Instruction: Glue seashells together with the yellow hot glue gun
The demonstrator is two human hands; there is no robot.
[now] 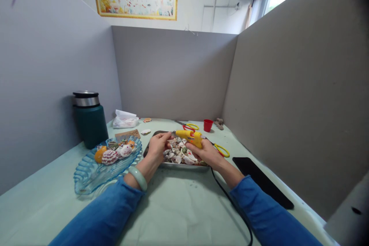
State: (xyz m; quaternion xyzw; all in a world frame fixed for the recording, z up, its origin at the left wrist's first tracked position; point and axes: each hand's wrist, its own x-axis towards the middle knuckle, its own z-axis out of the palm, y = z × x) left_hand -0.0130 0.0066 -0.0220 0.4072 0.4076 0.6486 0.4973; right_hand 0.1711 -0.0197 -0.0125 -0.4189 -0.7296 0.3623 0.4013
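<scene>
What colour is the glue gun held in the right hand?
Yellow: the glue gun shows best in the head view.

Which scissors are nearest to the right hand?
The yellow pair beside the right hand; the other pair lies farther back, by the red cup.

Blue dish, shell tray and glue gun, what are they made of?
The dish looks like clear blue glass, maybe plastic: it is see-through, ribbed and glossy. The tray is probably steel, with a grey, shiny rim. The glue gun in the right hand seems to be yellow plastic, going by its smooth look.
</scene>
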